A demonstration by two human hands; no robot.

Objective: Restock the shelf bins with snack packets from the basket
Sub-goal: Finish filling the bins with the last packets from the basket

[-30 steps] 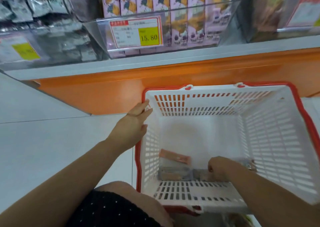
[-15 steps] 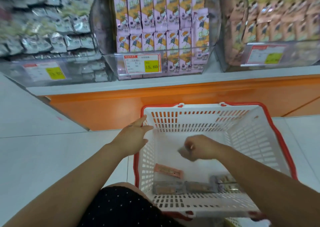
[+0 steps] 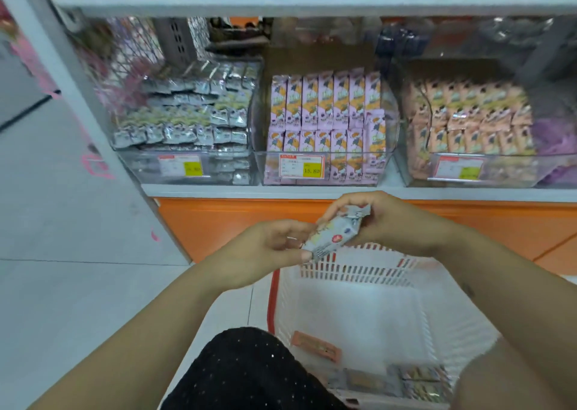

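Both hands hold one grey snack packet (image 3: 335,233) above the basket's far rim. My left hand (image 3: 268,250) pinches its lower end; my right hand (image 3: 390,219) grips its upper end. The white basket (image 3: 359,313) with a red rim stands on the floor below. An orange packet (image 3: 315,345) and several grey ones (image 3: 387,378) lie on its bottom. On the low shelf stand three clear bins: grey packets (image 3: 187,122) on the left, purple boxes (image 3: 324,119) in the middle, peach packets (image 3: 468,119) on the right.
An orange plinth (image 3: 218,222) runs under the white shelf edge (image 3: 249,191). A grey upright post (image 3: 78,75) stands at the shelf's left end. My knee in black cloth (image 3: 246,372) is beside the basket. Another shelf board (image 3: 312,2) hangs above the bins.
My right hand lifted a grey packet out of the basket. My left hand left the basket rim and took hold of the packet's other end. The view tilted up toward the bins.
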